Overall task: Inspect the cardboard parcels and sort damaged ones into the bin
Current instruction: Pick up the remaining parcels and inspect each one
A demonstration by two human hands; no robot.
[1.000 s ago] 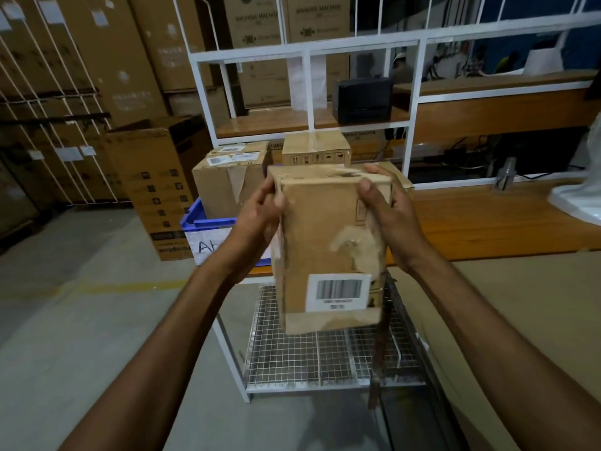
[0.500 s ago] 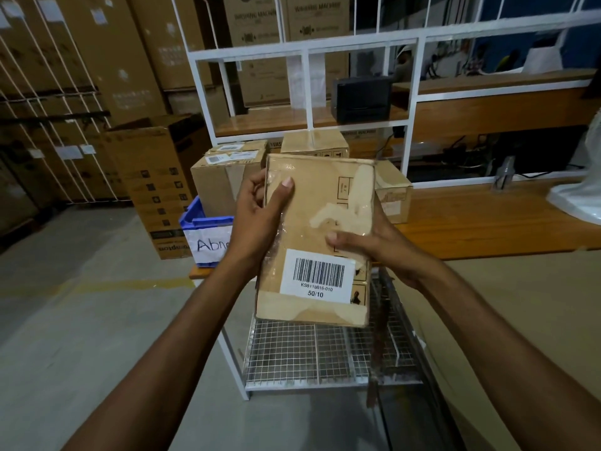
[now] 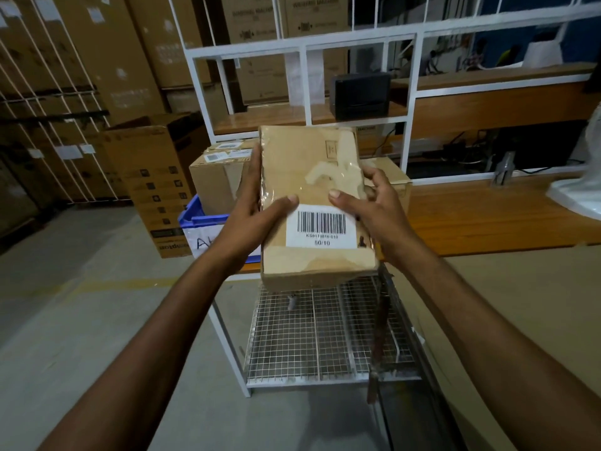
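I had the flat brown cardboard parcel [image 3: 312,203] up in front of me, held in the air in both hands above the white wire-mesh shelf [image 3: 318,340] of the rack and just in front of the orange-brown wooden table [image 3: 487,216]. My left hand [image 3: 250,209] gripped its left edge, thumb pressed across the front face and the fingers wrapped behind. My right hand [image 3: 374,206] gripped the right edge, thumb lying on the front just above the white barcode label [image 3: 321,226]. That label read "KS9119816-010" under the bars, then "50/10". Clear tape crossed the front face, with a pale scuffed patch where the brown surface looked torn away beside my right thumb. Small printed handling symbols showed near the top of the face, too small to read.

Behind the parcel, to its left, the blue plastic bin [image 3: 201,219] sat at the table's end, carrying a white paper sign with handwriting starting "A"; my left arm hid the rest. A plain brown cardboard box [image 3: 218,183] with white shipping labels on top stood in or just behind the bin, I could not tell which. A small black boxy device [image 3: 359,94] sat on the upper wooden shelf. Tall cartons [image 3: 312,17] at the back bore "WASHING MACHINE" in dark print.
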